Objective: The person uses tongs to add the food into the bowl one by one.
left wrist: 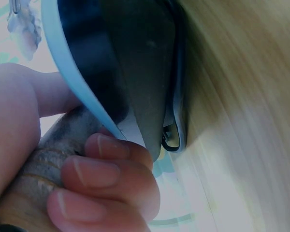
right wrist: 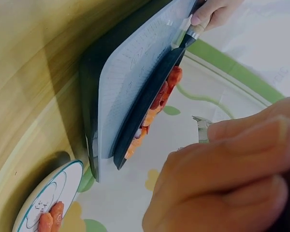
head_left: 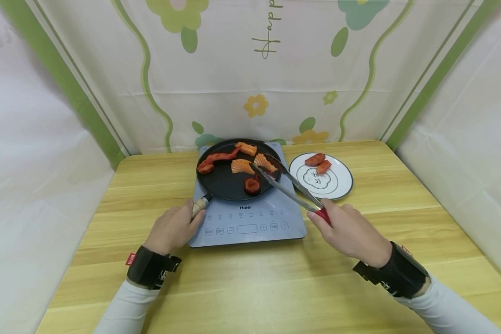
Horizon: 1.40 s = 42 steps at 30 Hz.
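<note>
Frying pan (head_left: pixel 225 182) sits at the back edge of the cooktop (head_left: pixel 254 239), its handle (head_left: pixel 199 207) wrapped by the curled fingers of the left hand (head_left: pixel 173 227). Inside the pan's left edge lies a long red meat strip (head_left: pixel 220 157); then come a middle salmon piece (head_left: pixel 241 166), a back-edge salmon piece (head_left: pixel 247 148), a round red slice (head_left: pixel 252 186) toward the front edge, and a right-hand salmon piece (head_left: pixel 262 160) at the spread tips of the tongs (head_left: pixel 292 195). Whether they pinch it, I cannot tell. The right hand (head_left: pixel 346 229) grips the tongs' red end. Near the back edge of the plate (head_left: pixel 343 185) lie two red pieces (head_left: pixel 315 159). Work looks partly done: two plated, at least five left in the pan.
</note>
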Each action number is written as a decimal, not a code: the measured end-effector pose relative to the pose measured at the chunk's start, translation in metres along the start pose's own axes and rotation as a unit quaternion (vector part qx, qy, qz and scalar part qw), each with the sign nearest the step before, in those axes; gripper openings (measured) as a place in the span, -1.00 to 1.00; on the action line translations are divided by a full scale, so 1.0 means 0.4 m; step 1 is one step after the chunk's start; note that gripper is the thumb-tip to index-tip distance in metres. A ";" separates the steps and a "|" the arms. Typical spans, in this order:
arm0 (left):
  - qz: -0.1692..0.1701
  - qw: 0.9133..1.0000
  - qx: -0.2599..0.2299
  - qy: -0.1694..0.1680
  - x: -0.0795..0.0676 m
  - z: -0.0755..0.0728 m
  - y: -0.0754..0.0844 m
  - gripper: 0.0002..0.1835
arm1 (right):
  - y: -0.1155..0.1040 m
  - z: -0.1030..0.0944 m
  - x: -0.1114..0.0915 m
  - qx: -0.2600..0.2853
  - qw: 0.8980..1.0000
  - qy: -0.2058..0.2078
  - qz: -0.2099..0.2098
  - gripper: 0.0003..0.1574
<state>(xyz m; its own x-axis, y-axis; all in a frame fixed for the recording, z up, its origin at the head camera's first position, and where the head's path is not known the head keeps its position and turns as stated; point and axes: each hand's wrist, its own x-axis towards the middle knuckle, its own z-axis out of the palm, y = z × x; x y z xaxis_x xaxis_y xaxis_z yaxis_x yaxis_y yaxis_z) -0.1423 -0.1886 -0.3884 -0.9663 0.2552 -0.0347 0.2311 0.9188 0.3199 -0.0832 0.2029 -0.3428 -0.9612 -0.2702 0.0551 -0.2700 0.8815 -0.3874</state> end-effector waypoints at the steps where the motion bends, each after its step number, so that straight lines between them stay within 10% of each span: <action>1: -0.001 1.000 0.000 0.000 0.000 0.000 0.000 -0.38 | 0.001 -0.001 -0.001 -0.003 1.000 0.003 -0.002 -0.42; 42: 0.007 1.000 0.003 0.005 0.001 0.003 -0.003 -0.37 | 0.070 0.002 -0.010 0.014 0.999 0.013 0.042 -0.51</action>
<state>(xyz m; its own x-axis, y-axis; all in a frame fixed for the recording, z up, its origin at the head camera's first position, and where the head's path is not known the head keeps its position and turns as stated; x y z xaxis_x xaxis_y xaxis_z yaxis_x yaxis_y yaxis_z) -0.1430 -0.1894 -0.3899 -0.9639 0.2653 -0.0205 0.2457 0.9169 0.3146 -0.0868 0.2283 -0.3547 -0.9818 -0.1845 0.0444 -0.1860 0.8891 -0.4181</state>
